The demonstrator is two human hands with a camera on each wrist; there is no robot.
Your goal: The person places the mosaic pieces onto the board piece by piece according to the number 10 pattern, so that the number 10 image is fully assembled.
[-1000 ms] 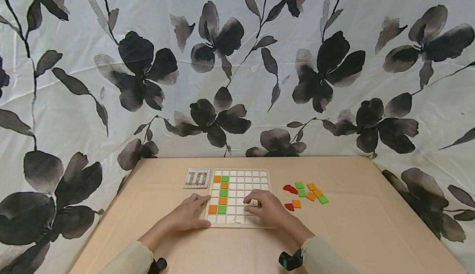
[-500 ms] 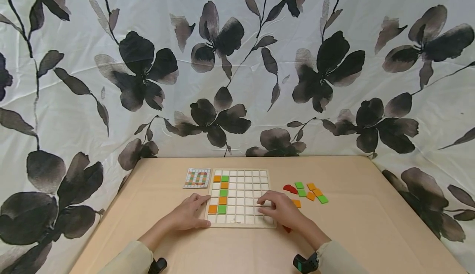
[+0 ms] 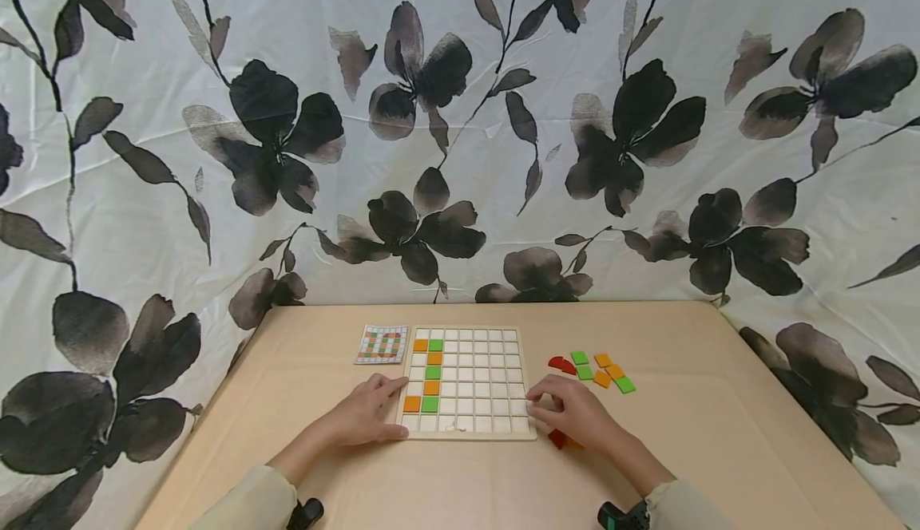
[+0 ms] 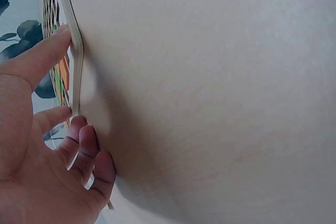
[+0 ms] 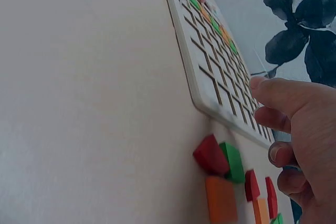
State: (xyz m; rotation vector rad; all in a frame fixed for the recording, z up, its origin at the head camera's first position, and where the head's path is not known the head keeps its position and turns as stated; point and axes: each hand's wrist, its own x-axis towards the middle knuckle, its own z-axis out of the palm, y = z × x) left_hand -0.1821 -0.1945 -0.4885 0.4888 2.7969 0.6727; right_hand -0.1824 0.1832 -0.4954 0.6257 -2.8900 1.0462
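Observation:
A pale gridded board (image 3: pixel 474 390) lies on the table, with orange and green square tiles (image 3: pixel 432 373) set in its left columns. My left hand (image 3: pixel 365 412) rests against the board's left side, thumb and index finger touching its edge. In the left wrist view the other fingers of the left hand (image 4: pixel 47 140) bend loosely beside it. My right hand (image 3: pixel 575 412) is at the board's right edge, its fingers loosely bent and nothing visible between them. Close to it, in the right wrist view, lie a red piece (image 5: pixel 211 156), a green piece (image 5: pixel 232 162) and an orange piece (image 5: pixel 221 199).
A small card with a coloured grid pattern (image 3: pixel 382 345) lies at the board's upper left. Right of the board are loose green tiles (image 3: pixel 580 358), orange tiles (image 3: pixel 603 361) and red rounded pieces (image 3: pixel 563 365). A floral cloth (image 3: pixel 503 155) hangs behind the table (image 3: pixel 287 370).
My right hand has moved right, from over the board to its right edge, and now covers some of the loose pieces there. The left hand has stayed in place.

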